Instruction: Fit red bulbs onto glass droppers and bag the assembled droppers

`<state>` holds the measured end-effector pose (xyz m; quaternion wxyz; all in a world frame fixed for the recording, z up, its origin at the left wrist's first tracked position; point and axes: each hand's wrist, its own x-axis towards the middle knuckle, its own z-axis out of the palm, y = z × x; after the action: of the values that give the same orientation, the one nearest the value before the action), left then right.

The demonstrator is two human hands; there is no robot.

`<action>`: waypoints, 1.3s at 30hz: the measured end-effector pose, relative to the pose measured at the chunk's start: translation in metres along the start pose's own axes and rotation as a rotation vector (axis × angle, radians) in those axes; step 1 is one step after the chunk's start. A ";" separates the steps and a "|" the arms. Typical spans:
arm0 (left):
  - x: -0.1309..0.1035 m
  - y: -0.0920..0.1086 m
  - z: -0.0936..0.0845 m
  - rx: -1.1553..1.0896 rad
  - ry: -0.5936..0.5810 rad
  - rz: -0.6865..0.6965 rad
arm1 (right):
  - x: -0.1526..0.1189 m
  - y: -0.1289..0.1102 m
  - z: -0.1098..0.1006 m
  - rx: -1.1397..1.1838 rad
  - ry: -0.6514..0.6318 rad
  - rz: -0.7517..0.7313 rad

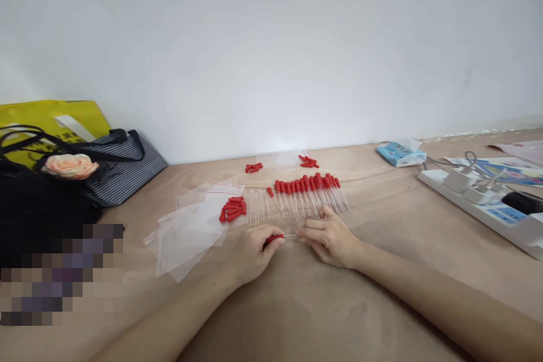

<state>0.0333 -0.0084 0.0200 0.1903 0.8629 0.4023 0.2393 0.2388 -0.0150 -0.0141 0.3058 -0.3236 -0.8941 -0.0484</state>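
Note:
My left hand (253, 250) is closed around a red rubber dropper bulb (275, 238). Its thumb and fingers pinch the bulb from both sides. Out of the bulb runs a thin clear pipette tube (290, 236), whose other end is between the fingers of my right hand (333, 239). Just beyond my hands lies a row of droppers (309, 189), red bulbs away from me and clear tips toward me. To their left are several bare clear tubes (257, 206) and a small heap of loose red bulbs (233, 209).
Clear zip bags (190, 237) overlap on the left. More red bulbs (309, 162) and tubes lie near the wall. A striped bag (123, 169) and a yellow bag (85, 113) stand at left. A tissue pack (399, 154) and a power strip (487, 209) sit at right.

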 end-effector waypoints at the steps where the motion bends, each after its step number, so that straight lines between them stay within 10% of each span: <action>1: 0.000 0.000 0.000 0.030 -0.006 0.038 | 0.000 0.000 0.000 -0.027 0.007 -0.016; 19: -0.001 -0.018 0.006 0.419 0.235 0.471 | 0.002 -0.007 0.001 -0.122 0.118 -0.017; 39: 0.003 -0.006 0.006 0.305 0.152 0.446 | 0.002 -0.005 0.006 0.020 0.188 -0.103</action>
<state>0.0349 -0.0033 0.0133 -0.0297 0.9284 0.2469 0.2760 0.2313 -0.0157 -0.0172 0.3887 -0.2682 -0.8773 -0.0853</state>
